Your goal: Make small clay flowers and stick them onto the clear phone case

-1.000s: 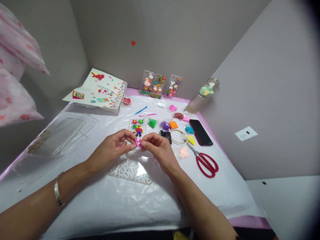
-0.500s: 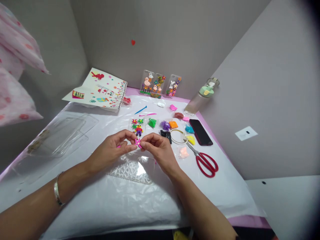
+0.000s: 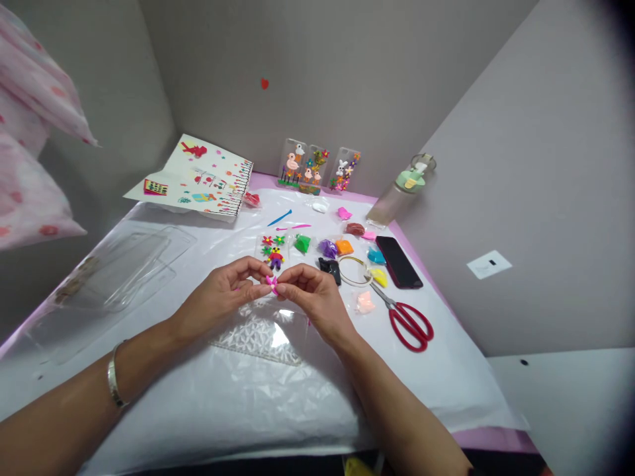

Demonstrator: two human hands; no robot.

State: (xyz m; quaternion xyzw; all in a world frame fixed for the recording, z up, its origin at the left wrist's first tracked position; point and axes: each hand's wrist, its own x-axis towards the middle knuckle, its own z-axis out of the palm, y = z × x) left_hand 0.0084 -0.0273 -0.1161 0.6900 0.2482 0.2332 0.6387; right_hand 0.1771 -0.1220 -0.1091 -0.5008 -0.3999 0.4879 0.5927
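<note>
A small pink clay flower (image 3: 271, 283) with a pale centre is pinched between both hands. My left hand (image 3: 231, 287) grips it from the left with thumb and forefinger; a bit of pink also shows among its fingers. From the right, the thumb and forefinger of my right hand (image 3: 310, 294) close on it. Just beyond my fingertips lies a clear phone case (image 3: 260, 248) carrying clay flowers and a clay figure (image 3: 276, 258) in red, yellow and purple. Below my hands rests a clear textured case or sheet (image 3: 262, 337).
Clay packets, such as green (image 3: 302, 244), purple (image 3: 328, 248) and black (image 3: 329, 268), lie beyond my right hand. Red-handled scissors (image 3: 411, 325), a bangle (image 3: 354, 271) and a phone (image 3: 399, 262) are to the right. Decorated cases (image 3: 292, 162) and a bottle (image 3: 397, 195) stand behind.
The pink clay flower has tilted and shifted slightly left between my fingertips. Both hands keep their pinch; everything else stays put.
</note>
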